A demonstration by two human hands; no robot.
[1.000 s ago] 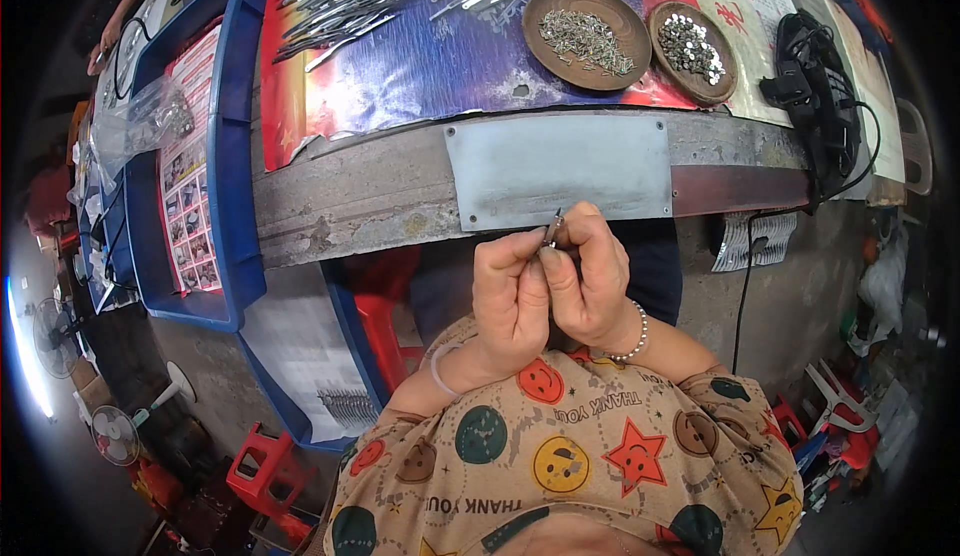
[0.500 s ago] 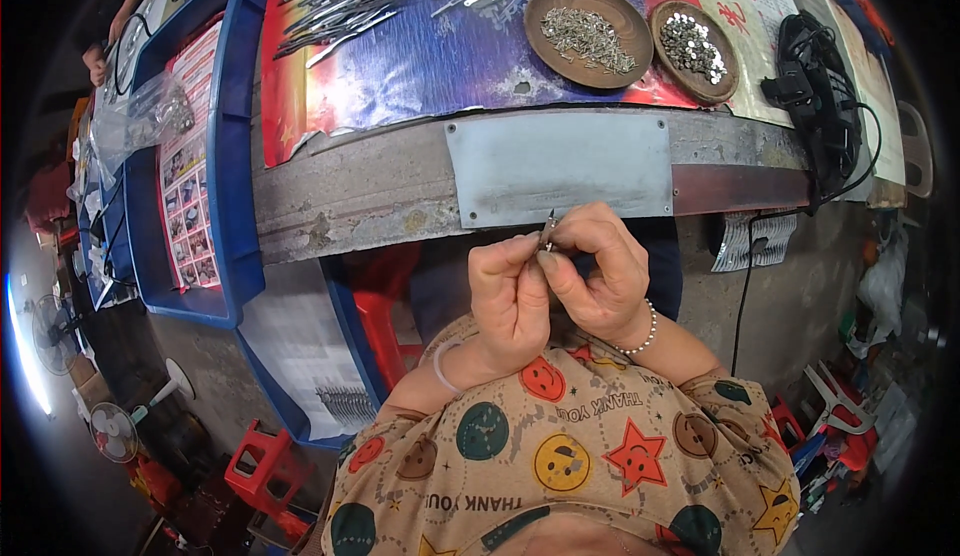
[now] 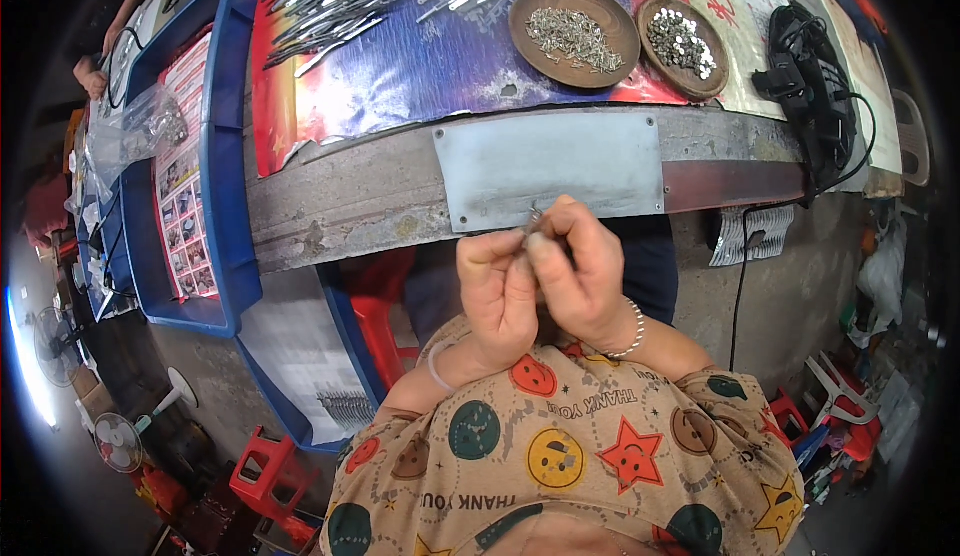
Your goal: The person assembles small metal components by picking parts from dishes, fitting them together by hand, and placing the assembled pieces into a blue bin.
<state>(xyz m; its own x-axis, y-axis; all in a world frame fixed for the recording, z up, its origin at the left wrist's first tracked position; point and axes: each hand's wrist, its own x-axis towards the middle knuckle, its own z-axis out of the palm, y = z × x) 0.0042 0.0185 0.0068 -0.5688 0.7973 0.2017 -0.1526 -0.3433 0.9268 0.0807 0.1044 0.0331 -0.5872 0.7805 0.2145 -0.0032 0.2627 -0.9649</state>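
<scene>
My left hand (image 3: 497, 291) and my right hand (image 3: 580, 276) meet fingertip to fingertip, just in front of the bench edge. Both are closed in a pinch on a small metal part (image 3: 536, 215), whose thin end sticks out above the fingers; the rest is covered, so its exact kind stays unclear. Right beyond the fingertips lies a pale grey plate (image 3: 550, 161), screwed to the bench and smudged along its near side. Farther back, a round brown dish (image 3: 520, 41) holds many tiny metal pins, and a second brown dish (image 3: 648, 44) beside it holds small shiny discs.
Long thin metal pieces (image 3: 335, 6) lie heaped at the back. A black device with a cable (image 3: 800, 86) sits at the right. To the left stands a blue tray (image 3: 232, 156) with a plastic bag (image 3: 130, 131); below, another blue tray (image 3: 290, 421) holds metal pieces (image 3: 345, 408). Another person's hand (image 3: 92, 78) shows far left.
Both hands have shifted slightly left in the picture, still pinched together. The metal part's protruding end now looks differently angled. The bench has also slid a little left in view.
</scene>
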